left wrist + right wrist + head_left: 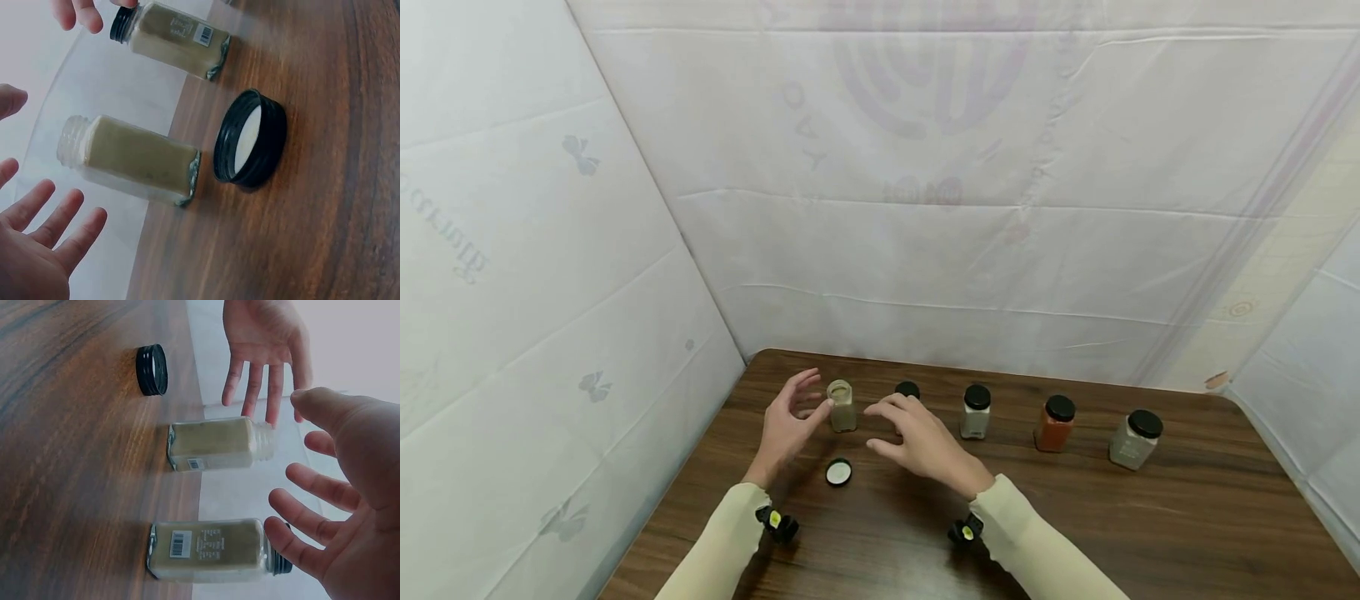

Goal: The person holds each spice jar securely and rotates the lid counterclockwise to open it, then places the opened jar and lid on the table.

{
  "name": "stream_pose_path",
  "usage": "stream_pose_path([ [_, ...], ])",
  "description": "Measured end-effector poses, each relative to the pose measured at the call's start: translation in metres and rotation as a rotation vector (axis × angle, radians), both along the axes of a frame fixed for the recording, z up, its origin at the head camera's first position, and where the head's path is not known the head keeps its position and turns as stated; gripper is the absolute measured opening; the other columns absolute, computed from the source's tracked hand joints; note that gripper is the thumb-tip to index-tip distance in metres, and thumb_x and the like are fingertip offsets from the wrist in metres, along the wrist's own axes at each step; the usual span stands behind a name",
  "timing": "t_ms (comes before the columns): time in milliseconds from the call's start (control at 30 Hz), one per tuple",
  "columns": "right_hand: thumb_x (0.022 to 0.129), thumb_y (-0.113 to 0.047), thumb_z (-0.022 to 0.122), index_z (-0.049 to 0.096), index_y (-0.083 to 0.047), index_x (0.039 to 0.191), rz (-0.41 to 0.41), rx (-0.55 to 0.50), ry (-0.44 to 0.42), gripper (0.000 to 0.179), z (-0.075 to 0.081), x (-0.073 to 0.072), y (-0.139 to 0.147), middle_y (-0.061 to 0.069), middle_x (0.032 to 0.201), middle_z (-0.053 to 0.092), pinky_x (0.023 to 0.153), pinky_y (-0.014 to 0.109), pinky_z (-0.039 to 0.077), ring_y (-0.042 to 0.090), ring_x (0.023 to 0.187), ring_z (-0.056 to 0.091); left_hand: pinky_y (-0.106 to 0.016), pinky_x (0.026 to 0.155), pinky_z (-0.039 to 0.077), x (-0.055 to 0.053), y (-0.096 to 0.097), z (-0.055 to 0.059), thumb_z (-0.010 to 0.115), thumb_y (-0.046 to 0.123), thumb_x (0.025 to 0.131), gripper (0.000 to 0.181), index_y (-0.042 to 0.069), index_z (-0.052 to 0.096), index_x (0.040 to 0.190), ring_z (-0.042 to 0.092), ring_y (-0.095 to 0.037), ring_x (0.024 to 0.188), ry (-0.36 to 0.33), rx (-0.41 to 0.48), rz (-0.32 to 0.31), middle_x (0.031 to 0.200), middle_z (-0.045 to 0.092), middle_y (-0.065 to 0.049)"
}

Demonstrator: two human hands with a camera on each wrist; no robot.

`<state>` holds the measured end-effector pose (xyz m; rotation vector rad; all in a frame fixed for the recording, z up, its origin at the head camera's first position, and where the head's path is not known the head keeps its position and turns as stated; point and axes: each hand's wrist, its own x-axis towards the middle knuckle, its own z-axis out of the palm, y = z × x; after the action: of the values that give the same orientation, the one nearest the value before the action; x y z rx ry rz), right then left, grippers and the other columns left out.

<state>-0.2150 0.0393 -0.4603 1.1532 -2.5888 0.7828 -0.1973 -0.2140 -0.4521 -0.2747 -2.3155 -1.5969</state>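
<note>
An uncapped clear jar point(844, 414) of greenish-beige powder stands upright at the table's left. Beside it is my left hand point(788, 429), fingers spread and thumb near the jar's rim, holding nothing. The jar's black lid point(838, 472) lies on the table in front, its white lining facing up. My right hand point(921, 440) hovers with loosely bent, parted fingers and grips nothing. Partly hidden behind it in the head view is a second, capped jar point(209, 550) of similar powder. The right fingertips overlap that jar's black cap point(281, 562) in the right wrist view.
Further right along the row stand a jar of pale powder point(975, 417), a jar of orange-red powder point(1054, 429) and a jar of greyish powder point(1131, 446), all black-capped. White printed sheeting point(962, 250) rises behind the brown wooden table point(1210, 517).
</note>
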Motion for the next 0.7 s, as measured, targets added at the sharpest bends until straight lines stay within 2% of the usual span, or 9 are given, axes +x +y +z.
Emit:
stream_pose_path([
  [200,0.098,-0.039,0.072,0.062,-0.02,0.139,-0.018,-0.032,-0.012,0.046,0.004,0.0,0.007,0.001,0.135,0.059,0.093,0.042,0.055,0.021,0.12,0.058,-0.049,0.089,0.057,0.001,0.007,0.005,0.074,0.009,0.095,0.054,0.006,0.054,0.145,0.062,-0.046,0.118,0.036,0.012,-0.005,0.139,0.06,-0.019],
  [333,0.097,-0.036,0.074,0.062,-0.022,0.138,-0.037,-0.055,-0.008,0.045,0.007,-0.001,0.011,0.0,0.132,0.06,0.089,0.039,0.056,0.018,0.115,0.06,-0.055,0.089,0.056,0.001,0.012,0.008,0.074,0.007,0.095,0.053,0.005,0.055,0.144,0.063,-0.046,0.114,0.071,0.016,-0.009,0.136,0.062,-0.019],
  [433,0.096,-0.034,0.075,0.063,-0.022,0.137,-0.049,-0.074,-0.005,0.045,0.007,-0.004,0.014,0.0,0.129,0.06,0.084,0.035,0.056,0.016,0.109,0.061,-0.064,0.089,0.052,0.002,0.015,0.01,0.074,0.007,0.095,0.05,0.005,0.057,0.142,0.063,-0.046,0.112,0.1,0.002,0.015,0.133,0.064,-0.019],
  [533,0.096,-0.032,0.076,0.064,-0.022,0.136,-0.057,-0.093,0.003,0.043,0.007,-0.006,0.016,0.0,0.127,0.061,0.08,0.034,0.055,0.016,0.105,0.061,-0.065,0.087,0.051,0.002,0.016,0.011,0.074,0.006,0.094,0.049,0.004,0.058,0.14,0.063,-0.047,0.111,0.122,-0.013,0.04,0.132,0.065,-0.019],
  [700,0.096,-0.031,0.076,0.065,-0.018,0.136,-0.084,-0.123,0.021,0.044,0.009,-0.007,0.019,0.002,0.129,0.061,0.084,0.039,0.054,0.021,0.109,0.059,-0.064,0.088,0.052,0.003,0.019,0.014,0.075,0.003,0.093,0.047,0.003,0.06,0.138,0.063,-0.046,0.11,0.142,-0.007,0.048,0.13,0.066,-0.018],
])
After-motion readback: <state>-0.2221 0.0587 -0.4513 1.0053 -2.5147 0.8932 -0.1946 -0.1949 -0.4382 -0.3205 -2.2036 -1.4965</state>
